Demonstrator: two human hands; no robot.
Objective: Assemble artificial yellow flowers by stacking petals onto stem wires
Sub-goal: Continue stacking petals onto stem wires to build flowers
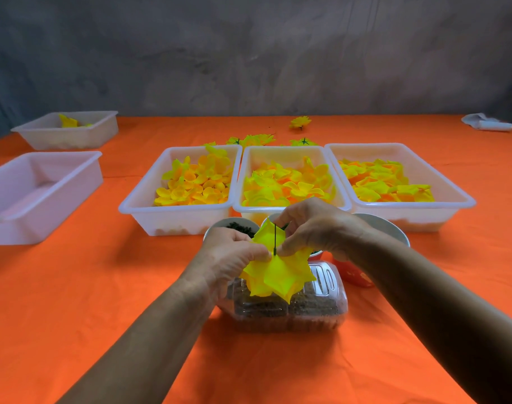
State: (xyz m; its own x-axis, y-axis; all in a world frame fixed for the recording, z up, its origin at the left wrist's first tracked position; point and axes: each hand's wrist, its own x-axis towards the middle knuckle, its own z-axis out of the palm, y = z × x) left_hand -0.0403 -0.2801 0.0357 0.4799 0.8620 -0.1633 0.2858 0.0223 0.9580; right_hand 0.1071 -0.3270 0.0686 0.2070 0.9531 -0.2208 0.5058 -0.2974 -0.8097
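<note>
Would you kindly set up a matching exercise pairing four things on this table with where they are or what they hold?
Things:
1. stem wire
2. near-left tray
3. far-left tray
4. clear box

States:
A. nothing visible inside
B. directly under the hands
C. sticking up through yellow petals
D. holds a few yellow pieces

Pairs: 1-C, 2-A, 3-D, 4-B

An orange cloth covered the bench. A grey mottled wall stood behind it. An empty white tub sat at the left edge. A clear plastic box holding dark material lay near the front centre. A red cup stood just beside it. A white bundle lay at the far right.
</note>
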